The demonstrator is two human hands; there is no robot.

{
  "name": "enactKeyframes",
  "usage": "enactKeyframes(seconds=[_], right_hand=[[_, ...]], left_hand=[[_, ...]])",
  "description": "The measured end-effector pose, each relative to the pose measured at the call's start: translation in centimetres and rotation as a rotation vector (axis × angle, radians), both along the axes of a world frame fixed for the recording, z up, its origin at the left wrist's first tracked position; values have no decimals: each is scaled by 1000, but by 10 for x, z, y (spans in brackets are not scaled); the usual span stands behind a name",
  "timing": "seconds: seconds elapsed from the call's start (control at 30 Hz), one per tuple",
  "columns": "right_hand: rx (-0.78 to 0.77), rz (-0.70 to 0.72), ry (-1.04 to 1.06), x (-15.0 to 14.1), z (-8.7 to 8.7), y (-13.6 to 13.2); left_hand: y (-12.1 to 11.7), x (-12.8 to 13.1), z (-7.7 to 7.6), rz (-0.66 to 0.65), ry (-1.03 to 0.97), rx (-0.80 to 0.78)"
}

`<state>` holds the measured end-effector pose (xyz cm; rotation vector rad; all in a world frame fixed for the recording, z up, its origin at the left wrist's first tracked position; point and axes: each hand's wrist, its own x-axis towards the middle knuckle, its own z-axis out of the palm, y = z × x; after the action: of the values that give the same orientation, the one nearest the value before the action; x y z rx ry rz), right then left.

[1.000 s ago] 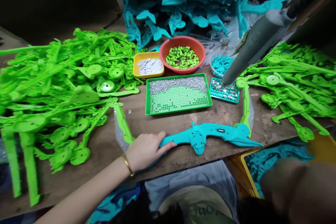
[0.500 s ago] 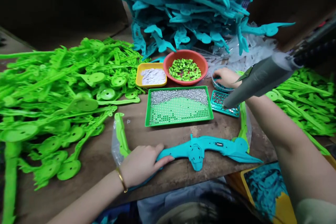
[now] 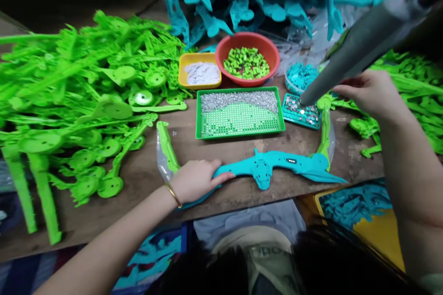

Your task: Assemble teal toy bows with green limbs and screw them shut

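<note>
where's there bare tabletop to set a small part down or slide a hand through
Bare tabletop shows between the green perforated tray and the turquoise bow-shaped piece, and between the left green pile and the left hand. It's crowded beyond the tray, where the yellow dish and red bowl stand close together, and at the right hand, near the right green pile.

Green-ended turquoise bow-shaped piece (image 3: 262, 171), crosswise

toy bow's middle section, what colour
Turquoise: the toy bow's middle section shows best in the head view.
</note>
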<state>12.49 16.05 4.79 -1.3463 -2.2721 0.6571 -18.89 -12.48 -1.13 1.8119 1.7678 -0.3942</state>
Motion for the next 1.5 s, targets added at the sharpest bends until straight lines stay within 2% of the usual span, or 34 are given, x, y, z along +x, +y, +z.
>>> enactKeyframes(seconds=[0.07, 0.13, 0.2, 0.33, 0.47, 0.57, 0.63, 0.8, 0.93, 1.1, 1.17, 1.23, 1.3, 1.33, 1.4, 1.5], right_hand=[[-270, 137, 14, 1, 0, -38], [-533, 413, -87, -11, -10, -69], [-664, 589, -146, -28, -26, -87], [-719, 776, -177, -44, -49, -87], [-744, 907, -203, -41, -51, -76], [-736, 973, -216, -37, -49, -79], [-695, 923, -222, -34, -51, -86], [-717, 622, -282, -31, -53, -101], [-723, 654, -382, -38, -54, -102], [-725, 639, -330, -34, -55, -106], [-634, 547, -316, -26, -47, -107], [-410, 279, -219, -18, -33, -104], [-122, -14, 2, -18, -19, -99], [-6, -104, 132, -22, -12, -95], [129, -143, 366, -38, -4, -89], [161, -85, 561, -74, 1, -86]], left_hand=[[2, 0, -1, 8, -2, -10], [3, -1, -2, 18, -18, -18], [4, -1, -2, 28, -29, -21], [3, -1, -1, 17, 5, -31], [2, -1, -1, -28, 44, -40], [1, -1, -2, -48, 55, -41], [1, -1, -2, -55, 71, -40], [-2, 1, 0, -94, 150, -30], [-4, 8, 2, -115, 229, -28], [-5, 9, 2, -86, 187, -4], [-5, 6, 2, -67, 125, 2], [-5, 5, 3, -39, 74, 8], [-4, 8, 4, -17, 29, 47], [-3, 12, 4, -12, 3, 76], [1, 26, 3, -3, -55, 128], [9, 51, -1, 61, -119, 145]])
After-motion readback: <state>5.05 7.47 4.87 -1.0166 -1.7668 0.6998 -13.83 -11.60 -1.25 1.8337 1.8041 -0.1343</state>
